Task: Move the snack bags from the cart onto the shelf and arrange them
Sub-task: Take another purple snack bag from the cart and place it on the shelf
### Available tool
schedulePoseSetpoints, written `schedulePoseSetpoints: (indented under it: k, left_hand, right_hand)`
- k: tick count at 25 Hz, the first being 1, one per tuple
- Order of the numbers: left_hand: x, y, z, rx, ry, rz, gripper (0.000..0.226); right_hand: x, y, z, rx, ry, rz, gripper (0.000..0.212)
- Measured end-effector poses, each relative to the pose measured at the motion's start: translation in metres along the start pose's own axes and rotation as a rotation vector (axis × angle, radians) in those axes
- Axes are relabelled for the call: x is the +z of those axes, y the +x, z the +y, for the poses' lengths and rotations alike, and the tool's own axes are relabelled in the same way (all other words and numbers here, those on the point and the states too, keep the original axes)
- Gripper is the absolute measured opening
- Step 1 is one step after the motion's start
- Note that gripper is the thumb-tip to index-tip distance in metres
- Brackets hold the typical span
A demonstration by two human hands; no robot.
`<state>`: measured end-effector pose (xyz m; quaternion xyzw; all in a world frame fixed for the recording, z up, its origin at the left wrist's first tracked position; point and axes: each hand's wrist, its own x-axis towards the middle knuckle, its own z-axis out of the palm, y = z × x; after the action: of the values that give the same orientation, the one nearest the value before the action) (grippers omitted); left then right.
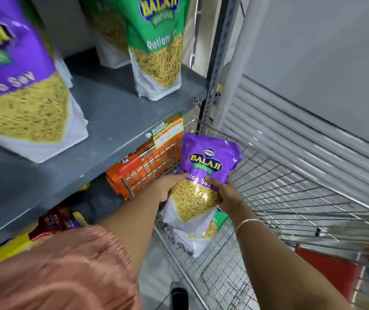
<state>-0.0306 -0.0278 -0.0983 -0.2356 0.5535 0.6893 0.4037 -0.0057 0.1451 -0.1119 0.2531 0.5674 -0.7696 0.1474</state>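
A purple Aloo Sev snack bag (203,166) is held upright over the wire cart (290,198). My left hand (164,186) grips its left side and my right hand (226,193) grips its right side. Under it in the cart lie a green bag (218,218) and a white-bottomed bag (192,240), partly hidden. On the grey shelf (116,113) stand a large purple Aloo Sev bag (20,86) at the left and a green Ratlami Sev bag (156,45) further back, with another bag behind it.
A price label (168,132) hangs on the shelf's front edge. Orange packets (141,168) and red and yellow packets (51,222) fill the lower shelf. A slotted metal upright (217,63) and a grey louvred panel (302,135) stand right of the cart. The cart's red seat flap (326,269) is near me.
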Motion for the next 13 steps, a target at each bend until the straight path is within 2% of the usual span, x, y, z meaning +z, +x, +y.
schedulePoseSetpoints:
  k: [2,4,7,13]
  left_hand:
    - [0.009,-0.037,0.009,0.174,-0.010,0.039,0.011]
    - [0.017,-0.064,0.016,0.293,-0.040,0.035,0.006]
    - [0.015,-0.127,0.020,0.478,-0.056,0.016,0.017]
    - [-0.063,-0.265,0.022,0.849,-0.086,0.335,0.020]
  right_hand:
    - [0.007,-0.037,-0.035,-0.075,-0.053,-0.016,0.030]
    - [0.012,-0.063,-0.061,-0.159,-0.079,-0.081,0.021]
    - [0.041,-0.123,-0.094,-0.254,-0.114,-0.196,0.021]
    - [0.165,-0.190,-0.133,-0.472,-0.278,-0.498,0.028]
